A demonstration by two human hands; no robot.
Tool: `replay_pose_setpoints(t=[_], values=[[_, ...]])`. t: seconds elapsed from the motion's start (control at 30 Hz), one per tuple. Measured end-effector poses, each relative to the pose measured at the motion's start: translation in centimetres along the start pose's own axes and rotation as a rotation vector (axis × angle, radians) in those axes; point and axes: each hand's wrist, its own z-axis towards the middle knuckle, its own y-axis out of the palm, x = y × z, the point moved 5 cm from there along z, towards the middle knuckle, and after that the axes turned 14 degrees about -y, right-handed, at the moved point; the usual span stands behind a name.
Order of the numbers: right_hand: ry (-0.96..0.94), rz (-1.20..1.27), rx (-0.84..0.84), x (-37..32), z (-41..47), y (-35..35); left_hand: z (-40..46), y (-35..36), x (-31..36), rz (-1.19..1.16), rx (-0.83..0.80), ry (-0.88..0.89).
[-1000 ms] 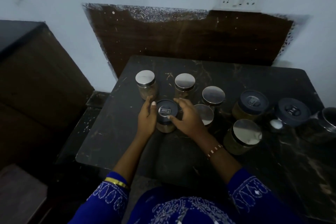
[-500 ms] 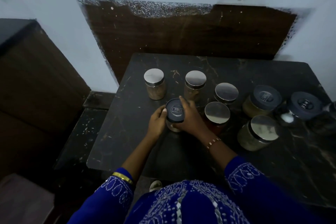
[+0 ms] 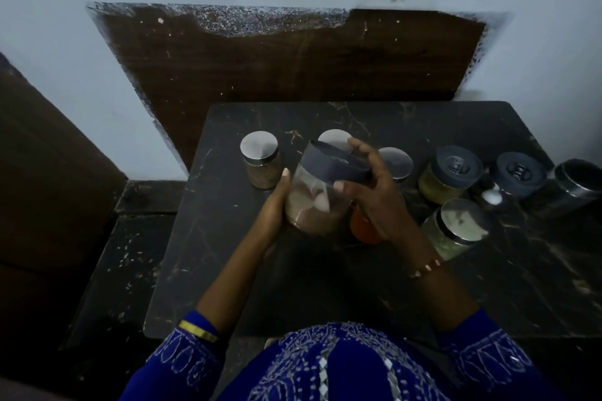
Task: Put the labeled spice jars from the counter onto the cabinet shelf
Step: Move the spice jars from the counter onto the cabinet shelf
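Note:
A clear jar (image 3: 317,202) with a dark lid and brownish powder is lifted off the black counter (image 3: 325,286) and tilted. My left hand (image 3: 275,208) cups its left side and bottom. My right hand (image 3: 374,192) grips it at the lid and right side. Behind it stand silver-lidded jars, one at the left (image 3: 262,159), one partly hidden behind the lid (image 3: 332,138) and one behind my right hand (image 3: 397,161). A jar with red contents (image 3: 363,231) shows under my right wrist.
To the right stand a silver-lidded jar (image 3: 456,228), two dark-lidded jars (image 3: 451,176) (image 3: 518,174) and a steel container (image 3: 578,179). A dark wooden panel (image 3: 293,55) backs the counter. A dark cabinet (image 3: 42,189) stands at the left, beside a lower black ledge (image 3: 130,238).
Both hands have raised the dark-lidded jar off the counter and tilted it, so its side now shows. The camera view has shifted to the left and down.

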Motion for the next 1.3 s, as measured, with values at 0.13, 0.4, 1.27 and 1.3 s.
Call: replay_pose_setpoints(t=[0.13,0.4,1.27,1.3], values=[[0.021,0.061,0.175,-1.0,0.2,-0.6,0.3,1.2,0.4,-0.092,-0.124,-0.045],[0.117,-0.039,0.244,0.1,0.1,-0.1,-0.9,1.9,3.0,0.066,0.222,0.271],[-0.288,0.076,0.195,-13.8,11.6,-0.4,-2.9,7.0,19.5,0.155,0.031,0.661],[-0.323,0.064,0.188,-15.4,12.8,-0.1,-3.5,7.2,21.5,0.172,0.039,0.712]])
